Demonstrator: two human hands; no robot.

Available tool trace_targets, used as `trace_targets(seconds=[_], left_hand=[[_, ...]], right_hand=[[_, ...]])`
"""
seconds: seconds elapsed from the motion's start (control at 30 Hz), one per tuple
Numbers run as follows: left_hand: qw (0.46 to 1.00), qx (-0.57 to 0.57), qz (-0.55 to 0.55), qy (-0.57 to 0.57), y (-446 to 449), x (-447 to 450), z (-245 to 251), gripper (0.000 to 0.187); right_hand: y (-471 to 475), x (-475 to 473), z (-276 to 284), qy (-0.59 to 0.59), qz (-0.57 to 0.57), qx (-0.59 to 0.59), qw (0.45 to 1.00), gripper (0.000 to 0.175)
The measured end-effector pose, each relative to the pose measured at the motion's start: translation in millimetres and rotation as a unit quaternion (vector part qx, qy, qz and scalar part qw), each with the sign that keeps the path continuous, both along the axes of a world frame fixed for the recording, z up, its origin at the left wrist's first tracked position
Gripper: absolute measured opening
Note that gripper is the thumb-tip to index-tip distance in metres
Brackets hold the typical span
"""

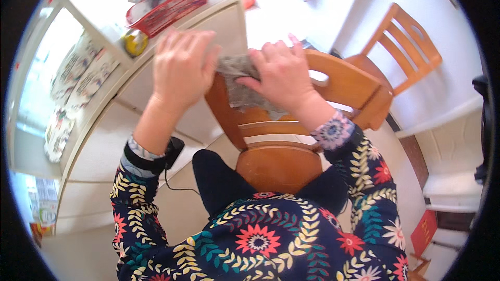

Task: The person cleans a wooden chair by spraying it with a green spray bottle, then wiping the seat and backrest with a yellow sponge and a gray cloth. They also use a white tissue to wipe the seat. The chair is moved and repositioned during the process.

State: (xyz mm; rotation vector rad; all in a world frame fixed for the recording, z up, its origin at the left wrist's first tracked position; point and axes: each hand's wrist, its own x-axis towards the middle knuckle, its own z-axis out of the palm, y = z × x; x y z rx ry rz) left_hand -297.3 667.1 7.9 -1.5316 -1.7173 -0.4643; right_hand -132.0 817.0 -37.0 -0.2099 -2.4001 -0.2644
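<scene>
A wooden chair stands before me, its backrest (343, 82) towards my hands and its seat (279, 168) between my legs. My right hand (281, 74) holds a crumpled grey cloth (244, 88) against the top rail, the thumb lying over the fabric. Part of the cloth hangs down over the slats. To the left, my left hand (183, 66) is raised with bent fingers, its thumb near the cloth's left end. Motion blur hides whether that hand grips the cloth.
A white cabinet (156, 113) runs along the left, with a full red plastic basket (175, 9) and a yellow roll (134, 43) on top. Patterned packages (74, 74) lie farther left. Another wooden chair (410, 47) stands by the right wall. A cable (181, 188) hangs below my left wrist.
</scene>
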Motion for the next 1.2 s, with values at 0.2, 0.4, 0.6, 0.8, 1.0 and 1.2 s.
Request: trace_targets(seconds=[0.2,0.4,0.6,0.8,1.0,1.2], left_hand=[[0.978,-0.131,0.016,-0.159,42,50,-34,0.052],[0.980,-0.134,-0.004,-0.144,36,45,-36,0.040],[0.977,-0.117,0.049,-0.171,24,34,-39,0.032],[0.818,0.102,-0.207,-0.527,18,9,-48,0.049],[0.595,0.156,-0.343,-0.710,10,-9,-52,0.078],[0.679,0.162,-0.263,-0.665,-17,-19,-73,0.074]], right_hand=[[51,79,1,-0.003,-0.105,0.016,0.994,0.049],[79,177,-18,-0.036,-0.246,0.061,0.967,0.054],[67,183,-41,0.026,-0.239,0.054,0.969,0.065],[54,117,-51,0.048,-0.153,0.000,0.987,0.073],[-20,-20,-45,0.014,0.028,-0.014,0.999,0.068],[-66,-61,-60,0.066,0.058,-0.016,0.996,0.054]])
